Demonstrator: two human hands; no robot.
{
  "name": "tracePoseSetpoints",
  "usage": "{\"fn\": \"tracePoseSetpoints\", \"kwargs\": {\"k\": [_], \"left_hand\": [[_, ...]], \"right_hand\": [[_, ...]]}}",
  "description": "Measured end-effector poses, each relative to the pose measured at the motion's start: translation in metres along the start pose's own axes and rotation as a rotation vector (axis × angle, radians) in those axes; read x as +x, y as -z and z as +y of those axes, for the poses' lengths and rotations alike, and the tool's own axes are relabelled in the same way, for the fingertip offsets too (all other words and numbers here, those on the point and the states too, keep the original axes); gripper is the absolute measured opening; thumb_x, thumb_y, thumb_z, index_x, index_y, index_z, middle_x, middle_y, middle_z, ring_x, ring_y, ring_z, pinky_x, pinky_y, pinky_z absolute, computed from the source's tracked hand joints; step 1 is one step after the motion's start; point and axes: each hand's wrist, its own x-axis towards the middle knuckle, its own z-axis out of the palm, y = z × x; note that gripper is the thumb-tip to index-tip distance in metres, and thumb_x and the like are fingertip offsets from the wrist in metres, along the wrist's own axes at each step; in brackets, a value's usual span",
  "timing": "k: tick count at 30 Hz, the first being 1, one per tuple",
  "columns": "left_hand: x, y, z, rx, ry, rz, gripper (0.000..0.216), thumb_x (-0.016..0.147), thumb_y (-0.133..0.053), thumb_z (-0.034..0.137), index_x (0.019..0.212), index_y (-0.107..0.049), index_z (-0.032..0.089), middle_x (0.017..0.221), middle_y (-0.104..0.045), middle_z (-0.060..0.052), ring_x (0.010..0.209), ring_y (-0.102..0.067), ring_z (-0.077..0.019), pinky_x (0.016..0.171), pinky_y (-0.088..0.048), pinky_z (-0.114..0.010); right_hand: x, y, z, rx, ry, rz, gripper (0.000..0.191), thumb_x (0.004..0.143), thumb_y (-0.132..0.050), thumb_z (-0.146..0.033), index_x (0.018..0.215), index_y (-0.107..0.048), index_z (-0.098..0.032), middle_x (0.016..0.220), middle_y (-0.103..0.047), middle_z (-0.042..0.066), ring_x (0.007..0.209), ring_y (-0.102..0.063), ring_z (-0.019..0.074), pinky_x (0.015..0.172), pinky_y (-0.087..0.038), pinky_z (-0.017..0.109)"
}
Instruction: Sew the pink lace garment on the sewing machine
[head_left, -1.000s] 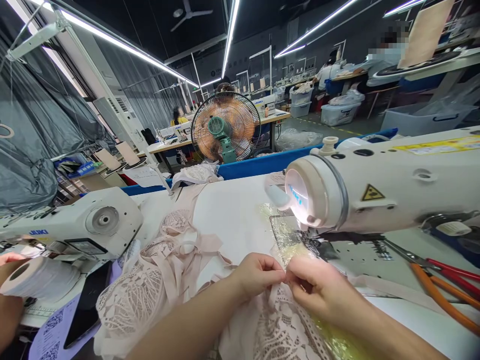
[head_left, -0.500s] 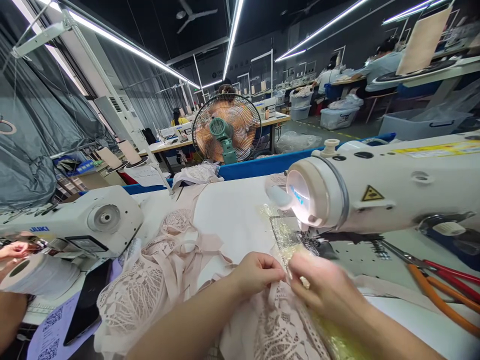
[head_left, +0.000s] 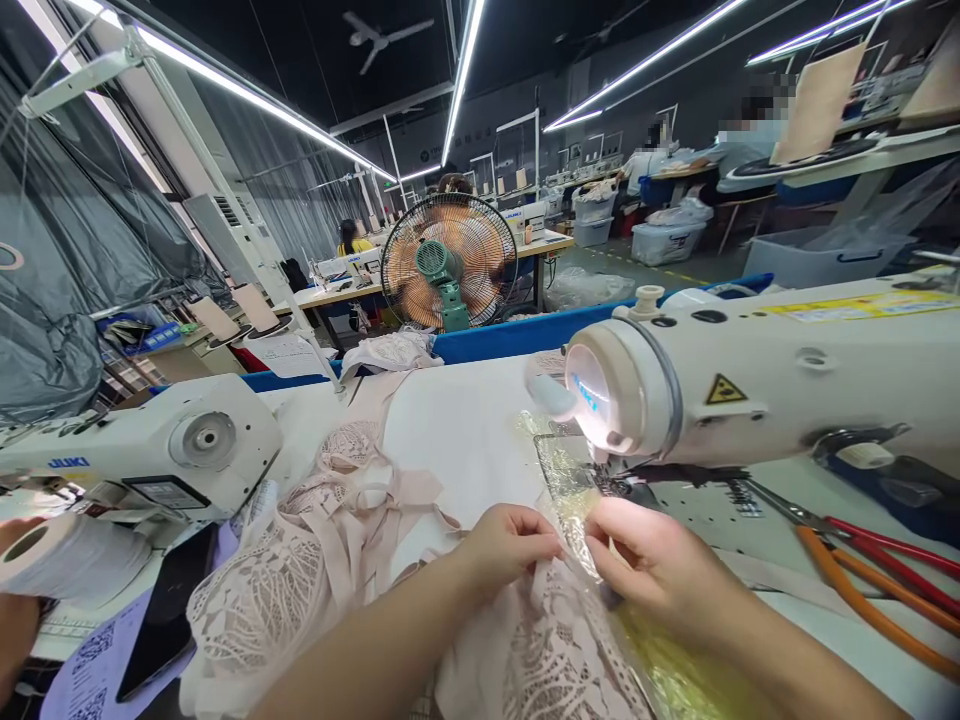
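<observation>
My left hand [head_left: 510, 545] is closed, thumb and fingertips pinching the top edge of a pale pink lace bra [head_left: 559, 650] that lies in front of me. Just right of it, my right hand [head_left: 649, 560] is closed too, with fingers curled against the thumb; whatever is between them is hidden. A small gap separates the two hands. Both are in front of the needle area of a white sewing machine [head_left: 750, 370], its lamp lit. Shiny yellowish film [head_left: 566, 470] covers the machine bed beside my right hand and runs under my right forearm.
More lace bras [head_left: 277, 570] are heaped at left. Orange-handled scissors [head_left: 847, 590] and a red-handled tool [head_left: 892, 555] lie at right. Further left are a phone [head_left: 169, 610], a thread cone [head_left: 71, 555], a second sewing machine [head_left: 180, 440] and another person's arm [head_left: 15, 640]. A fan [head_left: 450, 265] stands ahead.
My right hand has drawn slightly right, away from my left hand, and is less blurred. My left hand keeps its pinch on the lace. The whole view has shifted a little.
</observation>
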Motion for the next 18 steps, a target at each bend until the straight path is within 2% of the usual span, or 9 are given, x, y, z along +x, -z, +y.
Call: {"fn": "tracePoseSetpoints", "kwargs": {"k": [3,5,9,13,18], "left_hand": [[-0.001,0.000,0.001,0.004,-0.017,-0.007,0.014,0.055,-0.062,0.027,0.057,-0.058,0.013,0.047,-0.047,0.004,0.045,-0.037,-0.0075,0.047,-0.024,-0.023],[-0.001,0.000,0.002,0.006,-0.019,-0.006,0.014,0.055,-0.062,0.027,0.056,-0.057,0.014,0.047,-0.046,0.004,0.046,-0.037,-0.0078,0.048,-0.024,-0.023],[-0.002,0.000,0.003,0.010,-0.002,0.010,0.017,0.055,-0.064,0.029,0.058,-0.058,0.013,0.048,-0.047,0.003,0.049,-0.038,-0.0088,0.051,-0.026,-0.024],[-0.002,0.000,0.004,0.048,0.004,0.011,0.016,0.056,-0.062,0.028,0.060,-0.060,0.013,0.048,-0.045,0.003,0.048,-0.035,-0.0084,0.051,-0.023,-0.024],[-0.002,0.001,0.004,0.050,-0.023,0.001,0.014,0.058,-0.060,0.027,0.058,-0.059,0.013,0.049,-0.045,0.003,0.052,-0.036,-0.0095,0.053,-0.025,-0.024]], "right_hand": [[-0.002,-0.001,0.000,-0.063,0.023,-0.113,0.010,0.081,-0.045,-0.027,0.075,-0.049,-0.021,0.065,-0.049,-0.001,0.054,-0.043,0.0144,0.049,-0.032,0.025],[-0.002,-0.005,0.003,-0.085,0.029,-0.140,0.008,0.081,-0.046,-0.025,0.081,-0.053,-0.021,0.067,-0.053,0.000,0.056,-0.046,0.0153,0.050,-0.032,0.025],[0.001,-0.011,0.007,-0.072,0.033,-0.118,0.016,0.082,-0.039,-0.020,0.072,-0.052,-0.020,0.065,-0.053,0.001,0.059,-0.047,0.0162,0.052,-0.033,0.026],[0.004,-0.004,0.003,-0.021,-0.053,-0.075,0.015,0.081,-0.036,-0.022,0.072,-0.047,-0.020,0.067,-0.052,0.001,0.058,-0.047,0.0158,0.052,-0.034,0.026],[0.004,0.000,-0.004,-0.048,-0.074,-0.251,0.010,0.079,-0.043,-0.022,0.073,-0.051,-0.020,0.063,-0.055,0.000,0.056,-0.048,0.0167,0.051,-0.031,0.026]]}}
